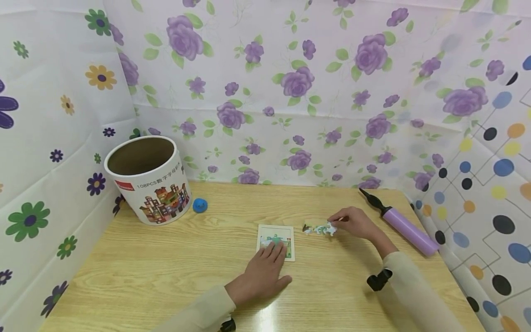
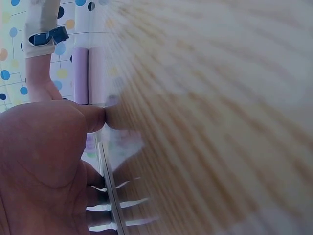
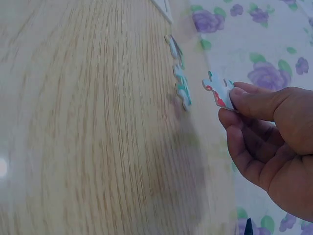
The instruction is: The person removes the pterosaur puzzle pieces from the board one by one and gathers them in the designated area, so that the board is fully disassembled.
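One puzzle piece (image 3: 218, 92) is pinched between fingers of our right hand (image 1: 354, 222); our left hand (image 1: 265, 273), fingers extended, rests on the puzzle board (image 1: 277, 233).

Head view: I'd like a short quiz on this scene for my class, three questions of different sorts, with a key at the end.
1. Multiple choice: what does the right hand pinch?
A. a purple pump
B. a puzzle piece
C. the flowered cloth

2. True or false: the fingers of the left hand rest on the puzzle board.

3. Fill in the missing word: the small blue toy sits beside the large white ____.

Key:
1. B
2. True
3. bucket
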A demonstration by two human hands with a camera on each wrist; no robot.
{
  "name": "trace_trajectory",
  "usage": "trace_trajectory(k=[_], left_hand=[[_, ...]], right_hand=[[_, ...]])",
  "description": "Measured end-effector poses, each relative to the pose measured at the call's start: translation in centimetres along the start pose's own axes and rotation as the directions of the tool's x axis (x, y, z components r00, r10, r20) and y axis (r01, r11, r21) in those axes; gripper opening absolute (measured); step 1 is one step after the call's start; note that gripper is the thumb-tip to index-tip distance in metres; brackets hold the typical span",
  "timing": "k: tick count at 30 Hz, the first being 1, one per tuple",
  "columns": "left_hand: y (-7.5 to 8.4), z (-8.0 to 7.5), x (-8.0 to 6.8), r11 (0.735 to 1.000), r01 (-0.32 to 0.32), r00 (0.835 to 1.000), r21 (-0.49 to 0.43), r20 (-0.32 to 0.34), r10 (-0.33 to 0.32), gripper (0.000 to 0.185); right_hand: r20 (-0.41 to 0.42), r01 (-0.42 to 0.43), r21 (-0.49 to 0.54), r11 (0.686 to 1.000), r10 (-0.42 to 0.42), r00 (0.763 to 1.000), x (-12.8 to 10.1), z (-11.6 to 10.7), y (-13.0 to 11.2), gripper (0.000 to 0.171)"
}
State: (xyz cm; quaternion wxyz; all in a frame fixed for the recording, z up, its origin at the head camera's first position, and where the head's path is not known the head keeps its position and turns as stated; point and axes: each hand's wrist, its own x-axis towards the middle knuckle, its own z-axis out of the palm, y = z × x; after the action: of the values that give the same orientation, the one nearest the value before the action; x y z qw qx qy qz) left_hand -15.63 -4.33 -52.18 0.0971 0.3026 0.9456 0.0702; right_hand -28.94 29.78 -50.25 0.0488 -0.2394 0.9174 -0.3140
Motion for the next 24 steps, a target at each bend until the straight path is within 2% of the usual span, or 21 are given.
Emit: trace_trajectory(k=[11, 18, 24], left_hand=[[0.0, -0.1, 0.0, 1.000, 0.006, 1.000, -0.002, -0.002, -0.006, 0.077], [0.0, 0.0, 0.0, 1.000, 0.011, 1.000, -0.001, 0.001, -0.011, 0.077], [0.0, 0.1, 0.1, 1.000, 0.012, 1.000, 0.011, 0.003, -0.012, 0.077]], right_hand=[[0.025, -0.006, -0.025, 1.000, 0.007, 1.000, -0.1, -0.3, 2.0, 0.016], [0.042, -0.035, -0.029, 0.999, 0.036, 0.998, 0.3, 0.3, 2.7, 0.015], [0.048, -0.022, -0.048, 0.999, 0.024, 0.999, 0.7, 0.8, 3.2, 0.014]])
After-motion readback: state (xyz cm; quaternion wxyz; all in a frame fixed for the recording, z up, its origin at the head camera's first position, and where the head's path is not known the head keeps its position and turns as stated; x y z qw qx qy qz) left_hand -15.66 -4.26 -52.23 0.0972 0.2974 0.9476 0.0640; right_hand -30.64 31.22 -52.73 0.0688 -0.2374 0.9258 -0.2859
